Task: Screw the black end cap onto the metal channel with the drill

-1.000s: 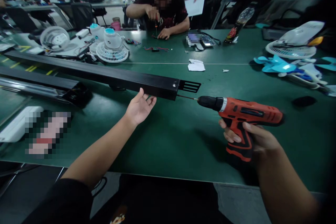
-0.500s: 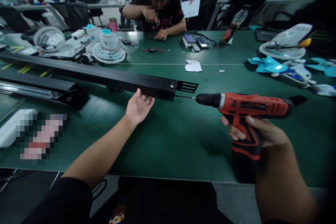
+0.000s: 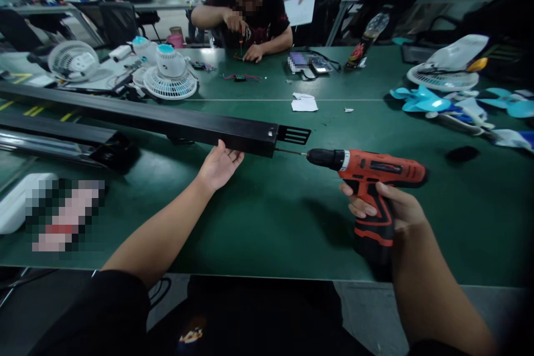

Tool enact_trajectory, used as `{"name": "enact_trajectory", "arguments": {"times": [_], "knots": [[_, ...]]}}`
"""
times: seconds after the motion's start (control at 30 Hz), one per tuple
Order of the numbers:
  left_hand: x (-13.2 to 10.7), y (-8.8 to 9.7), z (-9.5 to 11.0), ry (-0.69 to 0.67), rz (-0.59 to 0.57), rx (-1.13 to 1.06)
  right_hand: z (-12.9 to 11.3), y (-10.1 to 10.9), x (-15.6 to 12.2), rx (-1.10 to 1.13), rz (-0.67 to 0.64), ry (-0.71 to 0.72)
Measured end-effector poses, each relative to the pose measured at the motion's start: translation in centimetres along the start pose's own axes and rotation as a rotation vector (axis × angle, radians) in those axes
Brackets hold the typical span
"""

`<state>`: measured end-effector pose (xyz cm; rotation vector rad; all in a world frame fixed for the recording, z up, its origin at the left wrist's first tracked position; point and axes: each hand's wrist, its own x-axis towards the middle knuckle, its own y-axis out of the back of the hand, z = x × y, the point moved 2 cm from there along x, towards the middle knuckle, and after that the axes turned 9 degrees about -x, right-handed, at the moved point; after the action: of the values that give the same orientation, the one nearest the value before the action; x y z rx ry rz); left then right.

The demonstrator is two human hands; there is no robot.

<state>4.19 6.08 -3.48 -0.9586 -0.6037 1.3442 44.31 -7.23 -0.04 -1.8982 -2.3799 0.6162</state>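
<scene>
My right hand [image 3: 386,208] grips a red and black cordless drill [image 3: 375,167] by its handle. From the drill's black chuck [image 3: 323,157] a long thin bit [image 3: 291,151] points left and meets the near end of a long black square bar [image 3: 187,125]. Whether the tip sits inside the bar is hard to see. Under that end my left hand [image 3: 221,166] supports the bar, thumb against its near side and fingers curled beneath, partly hidden. A slotted black bracket [image 3: 295,134] sticks out of the bar's end.
Another black bar [image 3: 62,133] lies nearer on the left, by a white object [image 3: 25,200]. White fan parts [image 3: 171,78] stand behind the bar; blue fan blades [image 3: 421,101] lie right. Across the green table [image 3: 267,233], a person [image 3: 250,16] holds a screwdriver [image 3: 241,44].
The drill's rear has swung left and slightly down, so its body looks shorter. My right hand has shifted left with it. My left hand stays under the bar.
</scene>
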Motion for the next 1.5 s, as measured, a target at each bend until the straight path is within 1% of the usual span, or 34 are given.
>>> {"name": "enact_trajectory", "arguments": {"times": [0.13, 0.27, 0.43, 0.53, 0.73, 0.87, 1.0, 1.23, 1.5], "knots": [[0.0, -0.1, 0.2, 0.006, 0.029, -0.015, 0.5, 0.5, 0.3, 0.017, -0.012, 0.002], [0.1, -0.3, 0.2, 0.025, 0.045, -0.030, 0.9, 0.9, 0.4, 0.002, -0.051, -0.007], [0.1, -0.5, 0.3, 0.042, 0.048, -0.025, 0.7, 0.6, 0.4, 0.021, -0.055, 0.061], [0.1, -0.6, 0.3, 0.046, 0.054, -0.039, 0.6, 0.4, 0.4, 0.026, -0.067, 0.065], [0.1, -0.6, 0.2, 0.058, 0.085, -0.057, 0.6, 0.5, 0.5, 0.017, -0.061, 0.057], [0.0, -0.8, 0.2, 0.066, 0.086, -0.053, 0.7, 0.6, 0.5, -0.020, -0.065, 0.038], [-0.2, -1.1, 0.2, 0.079, 0.088, -0.060, 0.5, 0.4, 0.5, -0.039, -0.041, 0.046], [0.2, -0.4, 0.0, 0.060, 0.084, -0.082, 0.5, 0.2, 0.5, -0.047, -0.053, 0.057], [0.4, -0.3, 0.1, 0.070, 0.092, -0.085, 0.6, 0.4, 0.3, -0.043, -0.014, 0.054]]}}
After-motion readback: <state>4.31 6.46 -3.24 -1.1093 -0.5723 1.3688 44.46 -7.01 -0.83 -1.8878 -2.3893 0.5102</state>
